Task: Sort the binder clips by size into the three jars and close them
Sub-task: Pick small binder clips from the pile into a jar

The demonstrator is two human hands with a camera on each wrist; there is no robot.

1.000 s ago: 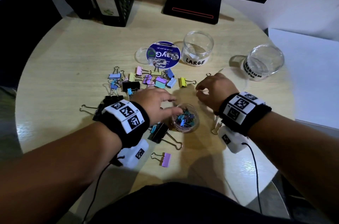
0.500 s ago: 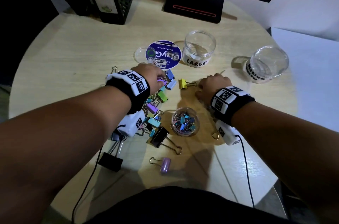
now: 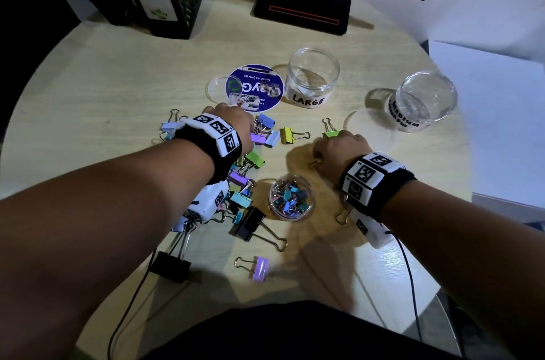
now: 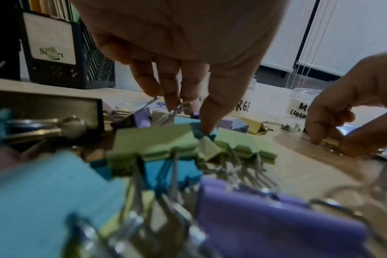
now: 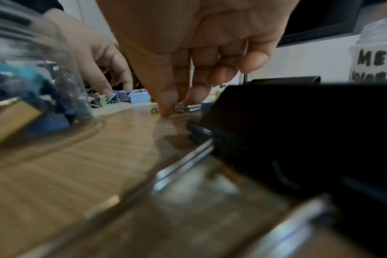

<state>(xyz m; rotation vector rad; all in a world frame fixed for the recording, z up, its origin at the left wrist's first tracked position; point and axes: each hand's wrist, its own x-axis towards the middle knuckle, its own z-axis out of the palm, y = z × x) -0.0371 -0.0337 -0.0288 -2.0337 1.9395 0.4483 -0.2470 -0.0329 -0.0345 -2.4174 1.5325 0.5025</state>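
My left hand point(image 4: 177, 57) reaches into the heap of coloured binder clips point(image 3: 247, 171), fingers pointing down and close together; its fingertips point(image 4: 207, 125) pinch at a small clip among the green and blue ones. My right hand point(image 5: 199, 57) is narrowed too, thumb and fingers closing on a small gold clip point(image 4: 329, 142) lying flat on the worktop point(image 3: 118, 94). Whether that clip is already lifted I cannot tell.

To do this well, I judge I should take each small clip by its wire handles, not its body, so it comes free of the tangle without dragging its neighbours, and lift straight up before crossing to the jar.

Between my wrists stands the small jar point(image 3: 292, 197), open and partly filled with tiny clips. Farther off, the jar marked LARGE point(image 3: 312, 79) and the jar marked MEDIUM point(image 3: 424, 100) stand open and look empty. Clear lids point(image 3: 218, 88) lie by a blue round card point(image 3: 255, 88). Big black clips point(image 3: 250, 222) and a lilac clip point(image 3: 259, 268) lie nearer me, unsorted.
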